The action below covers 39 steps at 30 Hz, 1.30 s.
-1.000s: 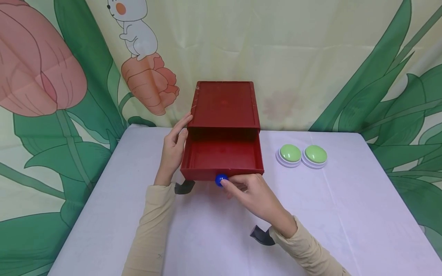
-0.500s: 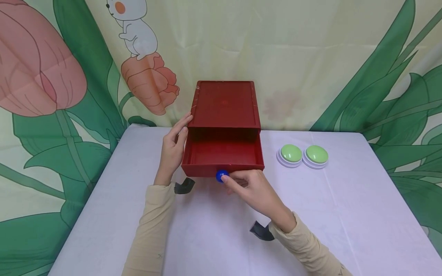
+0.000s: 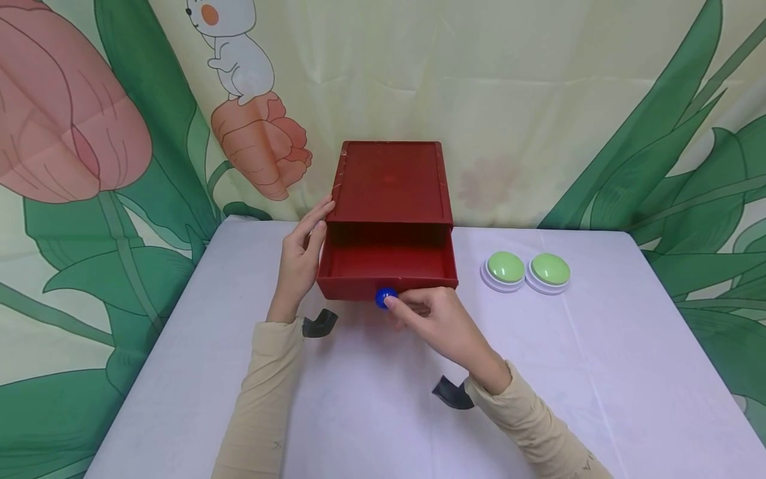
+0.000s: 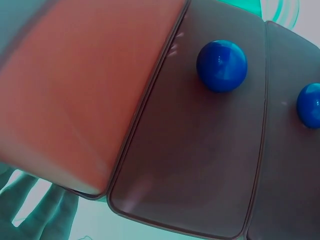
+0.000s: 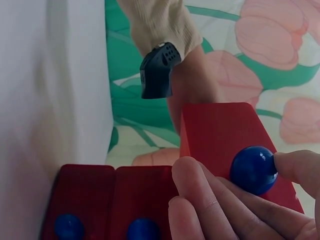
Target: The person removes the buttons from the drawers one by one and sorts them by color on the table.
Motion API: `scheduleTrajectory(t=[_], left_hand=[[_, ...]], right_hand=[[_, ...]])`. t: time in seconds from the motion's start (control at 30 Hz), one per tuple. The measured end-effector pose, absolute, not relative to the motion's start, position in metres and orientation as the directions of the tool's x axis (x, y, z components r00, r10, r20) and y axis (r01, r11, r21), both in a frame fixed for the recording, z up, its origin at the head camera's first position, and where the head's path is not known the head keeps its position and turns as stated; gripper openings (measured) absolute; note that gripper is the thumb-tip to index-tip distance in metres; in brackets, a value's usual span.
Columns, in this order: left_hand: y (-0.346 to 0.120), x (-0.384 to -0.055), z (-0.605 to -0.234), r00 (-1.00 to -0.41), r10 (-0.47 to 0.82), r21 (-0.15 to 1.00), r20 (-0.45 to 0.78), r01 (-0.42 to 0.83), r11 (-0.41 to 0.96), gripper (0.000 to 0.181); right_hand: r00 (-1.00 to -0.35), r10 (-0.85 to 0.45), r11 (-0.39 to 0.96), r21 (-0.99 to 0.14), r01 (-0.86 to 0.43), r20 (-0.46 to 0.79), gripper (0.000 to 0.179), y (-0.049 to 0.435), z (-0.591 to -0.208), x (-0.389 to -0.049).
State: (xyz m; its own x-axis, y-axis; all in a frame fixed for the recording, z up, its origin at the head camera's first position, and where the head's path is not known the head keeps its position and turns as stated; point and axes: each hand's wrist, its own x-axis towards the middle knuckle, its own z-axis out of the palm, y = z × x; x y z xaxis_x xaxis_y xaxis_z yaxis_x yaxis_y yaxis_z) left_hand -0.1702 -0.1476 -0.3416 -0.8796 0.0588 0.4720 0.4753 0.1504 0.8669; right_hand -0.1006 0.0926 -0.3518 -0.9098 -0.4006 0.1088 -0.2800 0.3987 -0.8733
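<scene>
One red cabinet (image 3: 391, 183) is stood at the middle of the table's (image 3: 383, 412) far edge. Three drawers are counted, two lower drawers (image 5: 86, 192) being shut and the top drawer (image 3: 350, 289) drawn partly out, its plain red interior exposed. One glossy, round blue knob (image 5: 252, 170) on the top drawer is pinched between thumb and fingers of the right hand (image 3: 439, 319). The left hand (image 3: 301, 256) is laid, fingers extended, at the cabinet's left side; firmness of contact cannot be judged. Two green buttons (image 3: 506, 267) on white bases are noted near the far edge, right of the cabinet.

One cabinet (image 3: 390, 183), three drawers (image 5: 217, 127), three knobs (image 5: 253, 170), two buttons (image 3: 506, 267) show.
</scene>
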Motion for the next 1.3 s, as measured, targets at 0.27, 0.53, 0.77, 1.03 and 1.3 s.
scheduleTrajectory(t=[0.27, 0.53, 0.77, 1.03, 1.3], left_hand=[[-0.148, -0.171, -0.342, -0.879, 0.061, 0.867, 0.473, 0.477, 0.146, 0.039], [-0.148, -0.170, -0.341, -0.883, 0.064, 0.870, 0.466, 0.470, 0.149, 0.039], [-0.148, -0.169, -0.340, -0.885, 0.063, 0.874, 0.460, 0.465, 0.145, 0.040], [-0.148, -0.169, -0.339, -0.887, 0.060, 0.872, 0.458, 0.461, 0.166, 0.039], [-0.147, -0.168, -0.338, -0.886, 0.062, 0.869, 0.460, 0.463, 0.173, 0.039]], right_hand=[[-0.916, -0.386, 0.391, -0.881, -0.267, 0.106, 0.028, 0.092, -0.351, -0.106], [-0.908, -0.401, 0.358, -0.892, -0.275, 0.119, 0.026, 0.092, -0.350, -0.114], [-0.912, -0.395, 0.353, -0.897, -0.265, 0.114, 0.029, 0.092, -0.350, -0.122], [-0.914, -0.390, 0.309, -0.919, -0.244, 0.111, 0.031, 0.091, -0.349, -0.131], [-0.919, -0.377, 0.291, -0.927, -0.236, 0.115, 0.035, 0.090, -0.351, -0.139]])
